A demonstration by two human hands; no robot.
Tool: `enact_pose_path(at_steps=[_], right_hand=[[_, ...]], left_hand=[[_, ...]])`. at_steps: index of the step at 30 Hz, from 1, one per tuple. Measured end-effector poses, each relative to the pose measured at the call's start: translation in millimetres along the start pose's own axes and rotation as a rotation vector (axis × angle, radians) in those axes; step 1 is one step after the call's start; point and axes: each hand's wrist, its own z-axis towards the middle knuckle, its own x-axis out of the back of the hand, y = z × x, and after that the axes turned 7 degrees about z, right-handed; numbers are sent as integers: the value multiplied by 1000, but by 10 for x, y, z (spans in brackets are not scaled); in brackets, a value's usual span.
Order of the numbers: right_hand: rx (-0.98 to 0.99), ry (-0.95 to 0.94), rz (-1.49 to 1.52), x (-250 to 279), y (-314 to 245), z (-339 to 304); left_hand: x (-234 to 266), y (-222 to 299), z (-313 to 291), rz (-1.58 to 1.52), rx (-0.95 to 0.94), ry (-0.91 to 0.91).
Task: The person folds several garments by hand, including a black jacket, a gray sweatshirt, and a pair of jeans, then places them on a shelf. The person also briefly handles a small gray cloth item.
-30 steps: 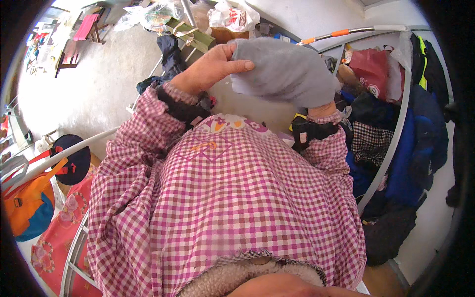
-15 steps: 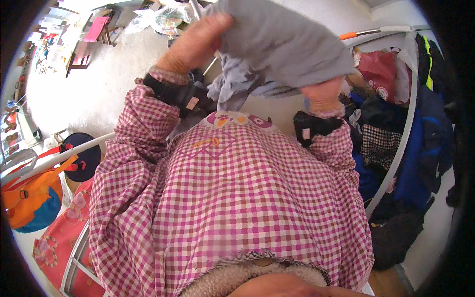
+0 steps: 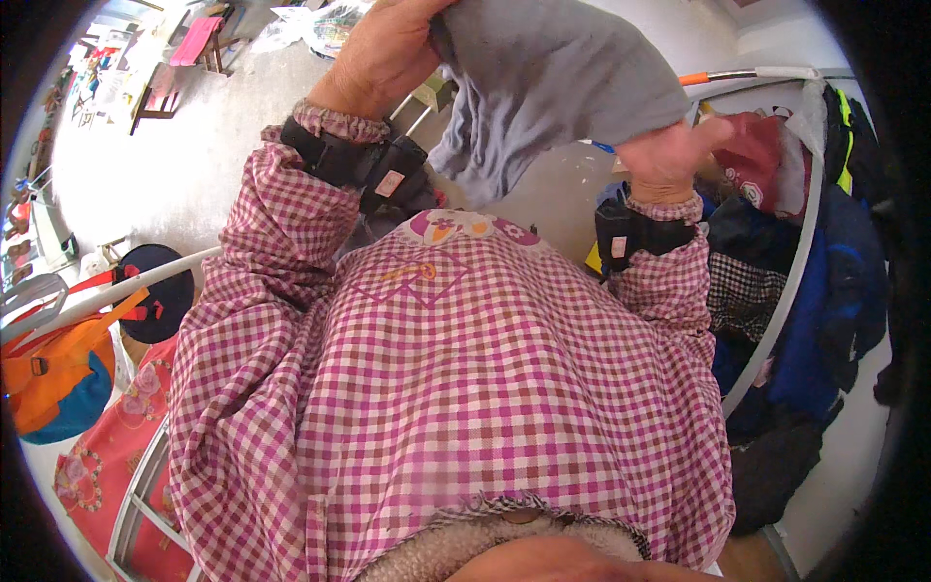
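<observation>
Our left hand [image 3: 383, 60] grips the grey cloth [image 3: 572, 78] at its left edge, held up before us; our right hand [image 3: 671, 157] meets its right edge — grip unclear — so weak hold could let it slip.

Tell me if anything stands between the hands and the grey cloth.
Nothing visible does. The left hand holds the grey cloth at its left end, and the right hand meets its lower right edge directly, though that hand's fingers are mostly hidden.
</observation>
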Motion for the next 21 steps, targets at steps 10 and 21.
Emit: enact_pose_path(at_steps=[10,21], right_hand=[[128,16,-912,-41,-33,200],[-91,285,223,-174,57,93]], left_hand=[[-64,-77,52,345,38,-112],[-231,-44,60,246,-8,-259]])
